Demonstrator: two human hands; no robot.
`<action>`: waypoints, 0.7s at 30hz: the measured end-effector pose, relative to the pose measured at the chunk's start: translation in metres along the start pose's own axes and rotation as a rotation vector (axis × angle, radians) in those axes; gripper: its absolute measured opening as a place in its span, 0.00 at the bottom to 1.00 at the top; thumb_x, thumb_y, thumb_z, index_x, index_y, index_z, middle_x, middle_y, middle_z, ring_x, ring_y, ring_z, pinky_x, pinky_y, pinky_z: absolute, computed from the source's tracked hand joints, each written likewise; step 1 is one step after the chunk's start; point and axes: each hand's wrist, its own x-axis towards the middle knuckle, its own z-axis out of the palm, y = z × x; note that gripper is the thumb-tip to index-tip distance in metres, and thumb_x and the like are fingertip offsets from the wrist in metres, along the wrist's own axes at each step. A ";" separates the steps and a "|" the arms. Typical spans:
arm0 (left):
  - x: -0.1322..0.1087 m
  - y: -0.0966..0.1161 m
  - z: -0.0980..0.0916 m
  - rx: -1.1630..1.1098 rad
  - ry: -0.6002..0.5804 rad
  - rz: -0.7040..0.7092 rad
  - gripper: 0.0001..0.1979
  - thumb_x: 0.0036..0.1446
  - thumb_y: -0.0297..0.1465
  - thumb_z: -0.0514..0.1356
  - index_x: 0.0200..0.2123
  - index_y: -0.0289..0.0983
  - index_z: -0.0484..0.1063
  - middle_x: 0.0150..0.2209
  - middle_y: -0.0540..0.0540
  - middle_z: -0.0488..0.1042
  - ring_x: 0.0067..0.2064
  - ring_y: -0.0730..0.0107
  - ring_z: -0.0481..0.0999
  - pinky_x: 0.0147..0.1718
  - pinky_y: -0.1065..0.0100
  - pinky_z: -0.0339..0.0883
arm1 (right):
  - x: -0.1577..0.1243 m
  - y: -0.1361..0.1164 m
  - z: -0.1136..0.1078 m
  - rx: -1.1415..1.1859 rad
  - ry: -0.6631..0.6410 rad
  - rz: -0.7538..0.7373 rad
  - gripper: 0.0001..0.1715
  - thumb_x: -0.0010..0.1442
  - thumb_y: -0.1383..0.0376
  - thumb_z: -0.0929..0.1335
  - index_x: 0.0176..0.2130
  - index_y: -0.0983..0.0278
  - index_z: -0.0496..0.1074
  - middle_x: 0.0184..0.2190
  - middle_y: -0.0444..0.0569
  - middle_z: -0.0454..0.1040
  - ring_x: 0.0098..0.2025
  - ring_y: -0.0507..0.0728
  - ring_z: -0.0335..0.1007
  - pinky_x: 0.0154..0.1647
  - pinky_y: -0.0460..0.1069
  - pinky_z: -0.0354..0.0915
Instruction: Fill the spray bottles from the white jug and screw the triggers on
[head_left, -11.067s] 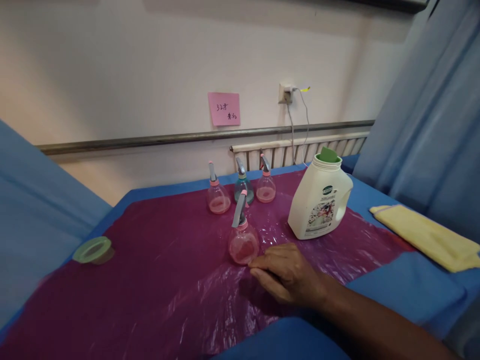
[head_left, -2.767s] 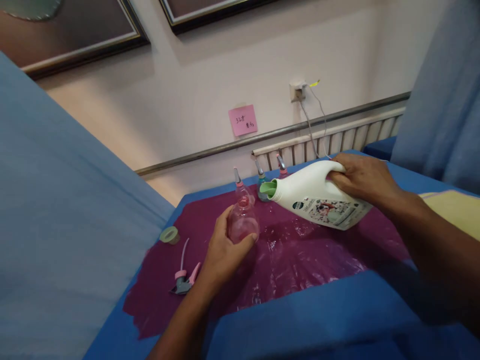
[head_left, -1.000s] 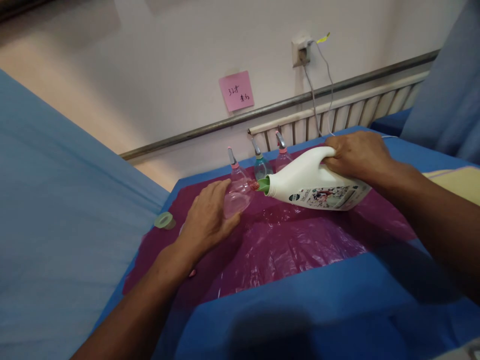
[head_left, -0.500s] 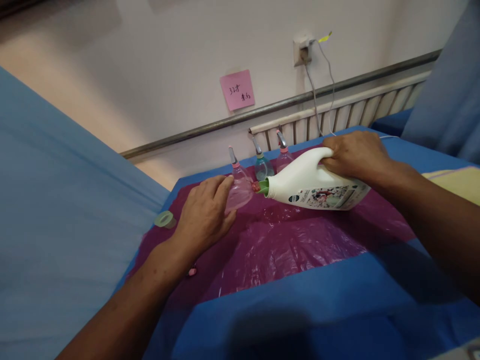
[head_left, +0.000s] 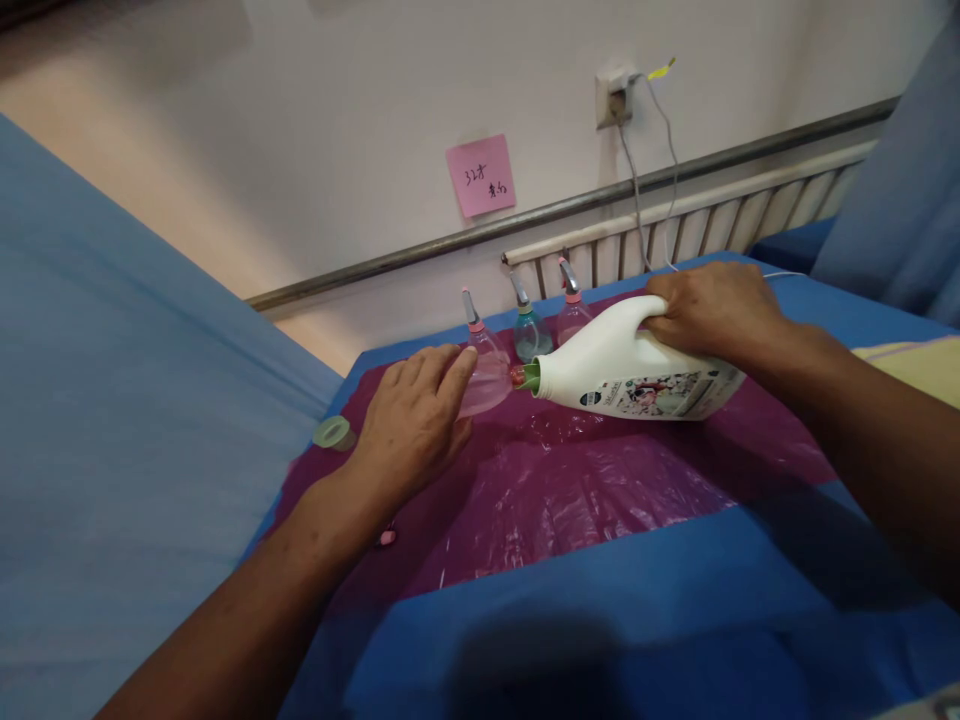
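Observation:
My right hand [head_left: 709, 305] is wrapped round the handle of a white laundry detergent jug [head_left: 622, 360], which lies tilted almost on its side with its mouth to the left. A clear pinkish bottle [head_left: 486, 385] is held on its side by my left hand [head_left: 416, 415], whose fingers are partly hidden behind it. The bottle's reddish neck [head_left: 517, 376] meets the jug's green spout [head_left: 531, 377]. Behind them stand a pink-collared spray bottle [head_left: 480, 328], a teal spray bottle [head_left: 531, 333] and another pink spray bottle [head_left: 573, 312].
A magenta plastic sheet [head_left: 570, 500] covers part of the blue table [head_left: 600, 610]. A pale green cap [head_left: 334, 433] sits by its left edge, and a small pink spray head [head_left: 387, 537] lies nearer me. Blue curtain [head_left: 135, 400] hangs at left; yellow cloth [head_left: 919, 375] lies at right.
My left hand has closed in a little over the bottle and covers more of it. The jug stays tilted against the bottle's neck. The whole view has shifted slightly.

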 end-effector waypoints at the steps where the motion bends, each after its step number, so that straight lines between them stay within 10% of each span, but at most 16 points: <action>1: 0.000 0.000 0.000 0.026 -0.006 0.006 0.39 0.65 0.27 0.67 0.77 0.41 0.61 0.74 0.32 0.70 0.74 0.32 0.69 0.72 0.35 0.65 | 0.000 0.000 0.000 -0.020 -0.003 -0.003 0.18 0.65 0.47 0.72 0.45 0.54 0.85 0.35 0.57 0.82 0.40 0.70 0.77 0.42 0.59 0.60; 21: 0.004 0.006 -0.007 0.266 -0.046 0.063 0.36 0.68 0.28 0.64 0.77 0.36 0.63 0.74 0.30 0.72 0.72 0.38 0.73 0.68 0.44 0.69 | -0.003 -0.008 -0.007 -0.134 -0.056 -0.053 0.26 0.69 0.43 0.67 0.49 0.56 0.84 0.41 0.59 0.85 0.39 0.68 0.77 0.37 0.57 0.54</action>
